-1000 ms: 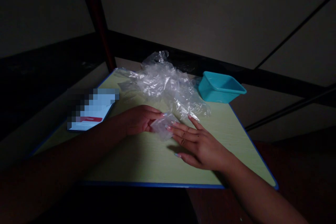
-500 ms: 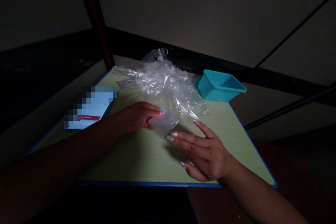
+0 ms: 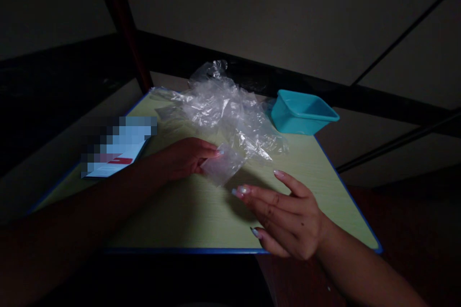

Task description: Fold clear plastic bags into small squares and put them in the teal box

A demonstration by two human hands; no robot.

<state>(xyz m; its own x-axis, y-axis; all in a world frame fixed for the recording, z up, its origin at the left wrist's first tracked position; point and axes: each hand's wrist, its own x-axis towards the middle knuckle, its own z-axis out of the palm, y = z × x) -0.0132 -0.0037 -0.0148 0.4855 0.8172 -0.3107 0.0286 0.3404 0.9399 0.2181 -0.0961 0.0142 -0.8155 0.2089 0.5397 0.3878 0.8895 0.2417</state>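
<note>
Between the thumb and fingers of my left hand (image 3: 187, 157) is a small clear plastic packet (image 3: 224, 165), held by its left corner over the table. Its contents, if any, are too faint to tell. My right hand (image 3: 288, 213) hangs just right of and below the packet, apart from it, with thumb and fingers spread and nothing between them. Behind both hands a loose heap of crumpled clear plastic bags (image 3: 225, 110) lies on the table, with shiny creases.
A turquoise plastic basket (image 3: 302, 122) stands at the table's back right corner. On the left lies a lit phone or tablet (image 3: 118, 151), partly blurred. The pale green table (image 3: 173, 230) has a blue edge, and a wall rises behind it.
My right hand has drawn slightly right and down, away from the packet, its fingers still spread. My left hand keeps hold of the packet. The whole view has shifted a little.
</note>
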